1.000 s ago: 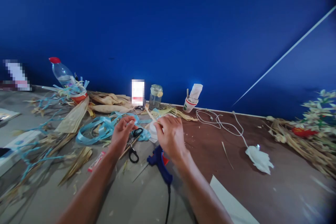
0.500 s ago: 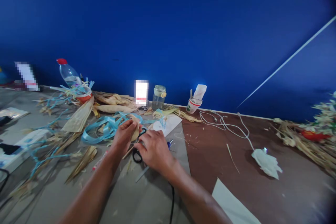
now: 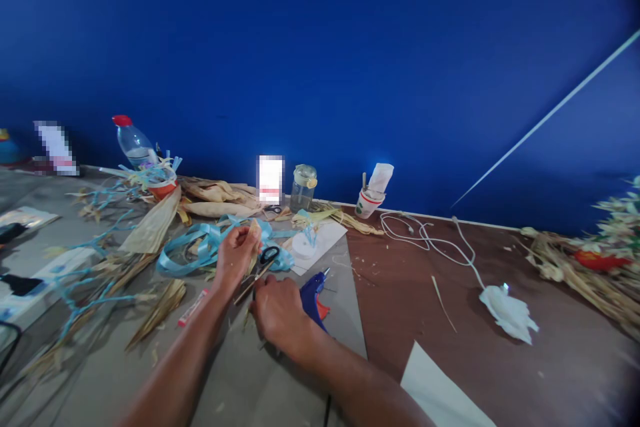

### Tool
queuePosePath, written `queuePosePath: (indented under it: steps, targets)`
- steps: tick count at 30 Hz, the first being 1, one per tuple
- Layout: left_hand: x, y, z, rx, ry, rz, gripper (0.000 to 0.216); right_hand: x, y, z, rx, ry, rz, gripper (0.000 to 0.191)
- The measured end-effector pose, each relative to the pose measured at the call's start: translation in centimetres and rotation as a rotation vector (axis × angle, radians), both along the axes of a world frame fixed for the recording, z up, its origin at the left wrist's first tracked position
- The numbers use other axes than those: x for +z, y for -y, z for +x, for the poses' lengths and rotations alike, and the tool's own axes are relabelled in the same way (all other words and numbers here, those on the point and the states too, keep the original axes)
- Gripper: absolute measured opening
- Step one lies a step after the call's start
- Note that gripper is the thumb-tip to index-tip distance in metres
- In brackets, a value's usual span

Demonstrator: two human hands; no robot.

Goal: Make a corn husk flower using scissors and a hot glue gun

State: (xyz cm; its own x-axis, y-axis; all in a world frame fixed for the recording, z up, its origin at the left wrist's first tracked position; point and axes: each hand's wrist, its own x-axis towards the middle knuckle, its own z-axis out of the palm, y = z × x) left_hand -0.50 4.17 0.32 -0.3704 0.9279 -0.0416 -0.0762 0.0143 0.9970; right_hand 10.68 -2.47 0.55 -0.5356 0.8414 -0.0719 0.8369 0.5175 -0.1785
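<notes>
Between the fingers of the left hand (image 3: 238,255), pinched on a pale husk (image 3: 255,227), and the curled fingers of the right hand (image 3: 281,311), grip hidden, lie black-handled scissors (image 3: 263,259).

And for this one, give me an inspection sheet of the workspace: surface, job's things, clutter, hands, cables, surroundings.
Surface: grey section left, brown section right.
Job's things: pale piece, held; scissors, partly hidden; blue glue gun, lying down.
Clutter: light-blue ribbon, dried husks, crumpled tissue.
Hands: left hand pinches the pale piece; right hand at the scissors' near end, grip hidden.
Cables: white cable looped; black cable partly behind the right forearm.
Surroundings: blue wall.
</notes>
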Motion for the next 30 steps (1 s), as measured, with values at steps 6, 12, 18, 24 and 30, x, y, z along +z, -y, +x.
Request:
queuePosePath:
  steps: [6, 12, 18, 24, 30]
  targets:
    - [0.2, 0.3, 0.0, 0.003, -0.074, 0.030, 0.038, 0.2, -0.1, 0.4, -0.048, -0.022, -0.015, 0.028]
    - [-0.1, 0.3, -0.2, 0.007, -0.062, 0.078, 0.036, 1.6, -0.8, 2.2, -0.081, -0.094, -0.154, 0.031]
    - [0.6, 0.8, 0.3, 0.003, -0.033, 0.094, 0.031, 2.3, -2.2, 3.4, -0.131, -0.145, -0.109, 0.027]
    - [0.4, 0.7, 0.1, 0.018, -0.037, 0.131, 0.028, 1.5, -2.7, 3.5, 0.044, -0.157, 0.120, 0.032]
    - [-0.3, 0.1, -0.4, 0.016, -0.015, 0.185, 0.032, -0.1, -3.3, 2.5, 0.095, 0.014, 0.218, 0.020]
